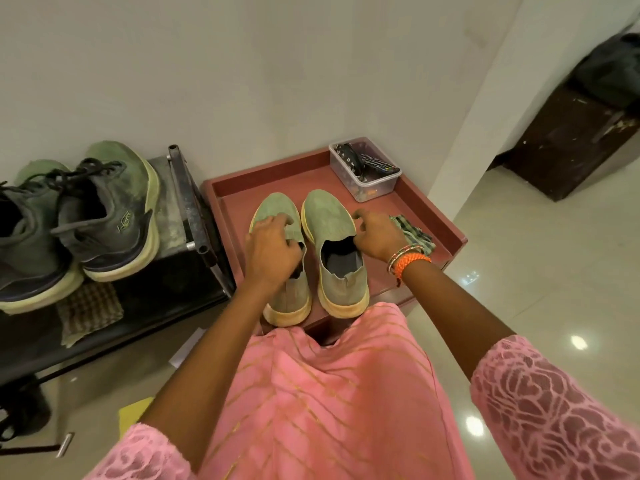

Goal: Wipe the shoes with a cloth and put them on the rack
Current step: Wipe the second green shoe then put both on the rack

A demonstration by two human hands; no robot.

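Slip-on pair: 2 pale green shoes side by side on the red tray table, toes toward the wall; left slip-on, right slip-on.
Left hand: laid over the left slip-on's collar, fingers curled onto the upper, apparently gripping it.
Right hand: at the right slip-on's opening, fingers curled at the collar edge, seemingly pinching it; exact hold partly hidden.
Cloth: striped, lying on the tray just right of the right hand, in neither hand.
Rack: dark metal, left of the tray, already carrying 2 grey-green sneakers; a checked rag lies on the rack just in front of the sneakers.
Done, judging by layout: sneakers racked; wiping of slip-ons likely finished, cloth set down.
Left: lift of both slip-ons and transfer to the rack.
Uncertain: cleanliness of the slip-ons, soles look yellowed.
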